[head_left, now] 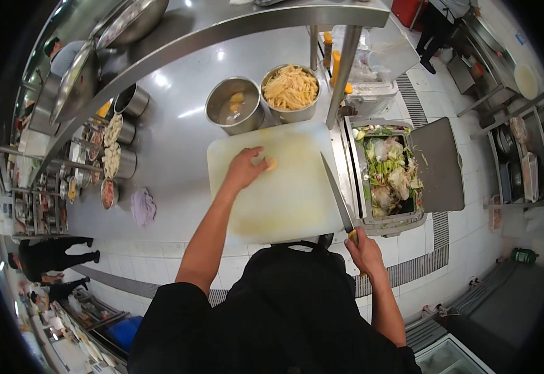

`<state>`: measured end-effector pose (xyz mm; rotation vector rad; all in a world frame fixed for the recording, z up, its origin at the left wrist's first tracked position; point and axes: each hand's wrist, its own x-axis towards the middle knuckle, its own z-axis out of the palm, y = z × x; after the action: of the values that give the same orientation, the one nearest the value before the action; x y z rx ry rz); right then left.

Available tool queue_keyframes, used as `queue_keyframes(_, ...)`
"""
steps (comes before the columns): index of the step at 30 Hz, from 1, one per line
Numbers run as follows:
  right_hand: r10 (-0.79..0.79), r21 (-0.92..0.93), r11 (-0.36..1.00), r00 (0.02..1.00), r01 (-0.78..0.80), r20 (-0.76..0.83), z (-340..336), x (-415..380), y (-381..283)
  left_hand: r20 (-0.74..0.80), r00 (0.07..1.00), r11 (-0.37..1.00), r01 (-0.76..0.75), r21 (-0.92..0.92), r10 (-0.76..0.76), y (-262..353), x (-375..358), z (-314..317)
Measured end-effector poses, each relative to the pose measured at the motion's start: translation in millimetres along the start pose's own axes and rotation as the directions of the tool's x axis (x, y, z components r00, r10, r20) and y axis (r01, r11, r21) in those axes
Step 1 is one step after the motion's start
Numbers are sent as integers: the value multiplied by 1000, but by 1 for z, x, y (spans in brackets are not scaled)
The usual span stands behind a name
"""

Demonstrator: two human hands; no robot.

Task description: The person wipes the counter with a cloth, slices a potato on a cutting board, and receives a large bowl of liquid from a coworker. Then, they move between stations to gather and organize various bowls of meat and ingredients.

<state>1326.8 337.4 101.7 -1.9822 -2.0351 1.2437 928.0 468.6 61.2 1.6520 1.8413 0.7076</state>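
Note:
On the pale cutting board (284, 206) lies a small yellowish piece of food (271, 163); its exact kind I cannot make out. My left hand (244, 169) is over the board with thumb and fingers apart, fingertips right beside this piece. My right hand (365, 250) is wrapped round the yellow handle of a long kitchen knife (338, 193), whose blade points away along the board's right edge. Behind the board stand a metal pot (217, 112) with a few yellowish pieces in liquid and a metal pot of pale yellow strips (290, 88).
To the right is an open grey bin (378, 225) full of vegetable scraps. A metal shelf (222, 40) spans above the steel counter (172, 137). Farther left lie a lilac cloth (143, 207) and several filled metal containers (119, 163). Other people (47, 255) stand farther off.

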Motion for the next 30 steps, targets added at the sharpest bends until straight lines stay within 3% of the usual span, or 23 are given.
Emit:
queue_keyframes(1,2,-13,1000,1000,-2,12,1,3,-2,-44,995,995,-87,39,88,5,-11,12)
queue_keyframes(5,-92,6,996,994,92,-51,-1,7,-10,92,996,995,-9,-103,18,32,-47,43)
queue_keyframes(7,-99,-6,995,994,99,-46,-3,11,-20,56,940,940,-331,-77,336,33,-71,56)
queue_keyframes(13,-123,-63,991,991,120,-50,18,8,-13,70,978,973,-185,-137,196,37,-77,53)
queue_keyframes(17,-43,-32,999,998,42,-43,26,3,-9,120,984,971,-106,-213,134,34,-74,50)
queue_keyframes(19,17,-6,1000,1000,-17,-24,28,-1,-4,-51,971,964,-238,-120,233,28,-73,56)
queue_keyframes(22,128,21,992,991,-128,33,23,-8,-20,-91,928,930,-365,-41,361,25,-79,56)
queue_keyframes(25,113,17,993,993,-113,34,23,-8,-23,-178,915,914,-385,-125,361,17,-86,64)
queue_keyframes(27,19,-88,996,998,-24,-58,20,-12,-28,-183,920,914,-374,-155,346,13,-95,70)
queue_keyframes(30,-20,-85,996,997,14,-73,22,-15,-31,-185,931,917,-350,-194,316,27,-108,73)
